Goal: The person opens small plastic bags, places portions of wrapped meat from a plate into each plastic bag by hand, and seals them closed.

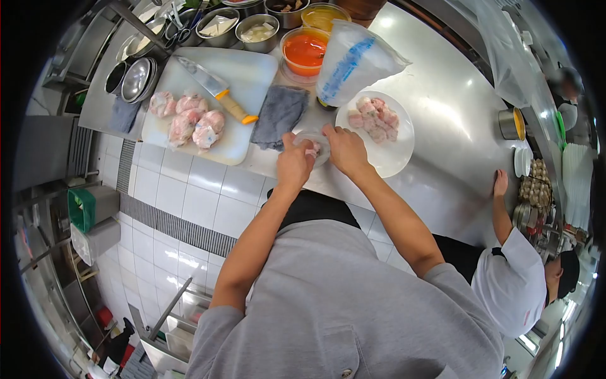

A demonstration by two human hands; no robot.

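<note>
A clear plastic bag point(322, 151) with some pale pink meat pieces in it is at the counter's front edge, between my hands. My left hand point(295, 165) has its fingers closed on the bag's left side. Pinching the opposite side of its rim is my right hand point(347, 150). Just right of it lies a white plate point(404, 148) heaped with raw meat chunks point(374, 120). Several tied bags of meat point(192, 119) sit on the white cutting board point(243, 69) to the left. A knife point(218, 90) with a tan and orange handle rests there too.
A grey cloth point(281, 115) lies beside the board. Behind the hands are a tub of orange-red sauce point(304, 49), a big plastic bag with blue print point(353, 63) and metal bowls point(259, 31). A co-worker point(514, 284) stands at the right, one hand on the steel counter point(461, 164).
</note>
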